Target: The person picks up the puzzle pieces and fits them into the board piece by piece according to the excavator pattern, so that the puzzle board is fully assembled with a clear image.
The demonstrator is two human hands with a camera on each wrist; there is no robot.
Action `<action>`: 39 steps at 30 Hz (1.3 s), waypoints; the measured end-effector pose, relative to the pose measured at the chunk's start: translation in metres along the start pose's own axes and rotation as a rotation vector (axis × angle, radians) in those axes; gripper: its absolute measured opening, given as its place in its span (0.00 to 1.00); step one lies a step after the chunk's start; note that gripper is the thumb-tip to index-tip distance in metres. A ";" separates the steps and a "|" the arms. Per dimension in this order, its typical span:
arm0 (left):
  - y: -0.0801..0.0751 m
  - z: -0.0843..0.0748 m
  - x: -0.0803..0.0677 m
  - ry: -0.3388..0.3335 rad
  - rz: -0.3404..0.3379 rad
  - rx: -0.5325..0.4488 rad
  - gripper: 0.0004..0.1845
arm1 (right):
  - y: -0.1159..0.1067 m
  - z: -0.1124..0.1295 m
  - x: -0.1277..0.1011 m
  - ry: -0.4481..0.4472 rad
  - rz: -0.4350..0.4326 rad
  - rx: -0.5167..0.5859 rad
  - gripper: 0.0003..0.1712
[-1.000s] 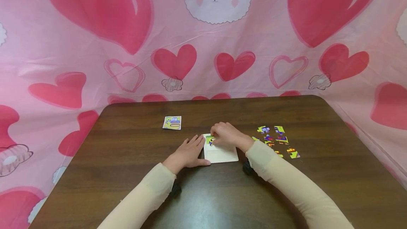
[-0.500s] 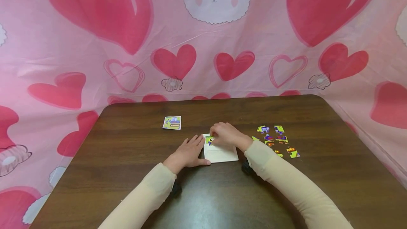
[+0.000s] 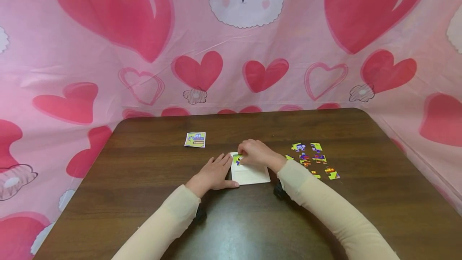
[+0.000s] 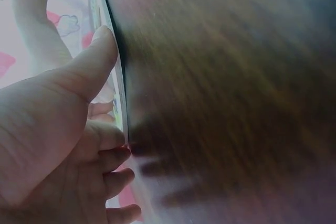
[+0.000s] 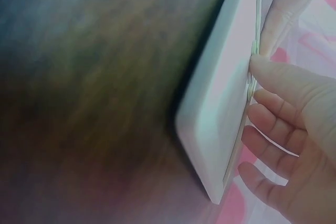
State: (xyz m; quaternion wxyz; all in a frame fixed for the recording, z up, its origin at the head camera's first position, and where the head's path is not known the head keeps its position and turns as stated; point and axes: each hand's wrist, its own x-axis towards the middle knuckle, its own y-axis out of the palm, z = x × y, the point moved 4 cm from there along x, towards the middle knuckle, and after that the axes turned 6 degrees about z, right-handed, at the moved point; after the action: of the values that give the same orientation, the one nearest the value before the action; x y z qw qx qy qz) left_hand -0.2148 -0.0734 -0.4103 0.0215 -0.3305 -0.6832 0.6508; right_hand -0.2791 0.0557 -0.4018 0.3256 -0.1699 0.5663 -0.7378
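A white puzzle tray (image 3: 253, 177) lies on the table in front of me. In its far left corner sits a green puzzle piece (image 3: 236, 159) with a dark and yellow figure, partly covered by fingers. My right hand (image 3: 257, 153) reaches over the tray and pinches that piece; the right wrist view has its thumb right at the tray's surface. My left hand (image 3: 213, 173) lies along the tray's left side, fingers spread and nearly straight. Its thumb rests at the near left corner, and in the left wrist view the tray's edge (image 4: 119, 85) runs against the fingers.
Several loose puzzle pieces (image 3: 319, 158) in green, purple and red lie to the right, partly beside my right sleeve. A small picture card (image 3: 195, 139) of a digger lies back left. The brown wooden table (image 3: 151, 159) meets a pink heart-patterned curtain (image 3: 231, 79) behind.
Over the last second my right fingers shift very slightly left on the green piece. The left hand and the tray stay in place.
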 end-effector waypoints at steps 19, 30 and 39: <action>-0.002 -0.002 -0.002 -0.021 0.021 -0.013 0.49 | -0.034 -0.033 -0.034 0.090 -0.131 0.133 0.22; -0.001 -0.002 -0.002 -0.009 0.006 -0.011 0.48 | -0.053 -0.074 -0.074 0.157 -0.196 0.188 0.22; -0.001 -0.002 -0.002 -0.007 -0.001 -0.006 0.48 | -0.050 -0.116 -0.101 0.219 -0.205 0.242 0.22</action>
State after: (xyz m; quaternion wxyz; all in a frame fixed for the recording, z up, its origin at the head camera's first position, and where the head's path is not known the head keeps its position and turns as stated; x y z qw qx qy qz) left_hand -0.2122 -0.0724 -0.4083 0.0184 -0.3277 -0.6856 0.6498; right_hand -0.2916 0.2146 -0.3776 0.2032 -0.1053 0.4854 -0.8438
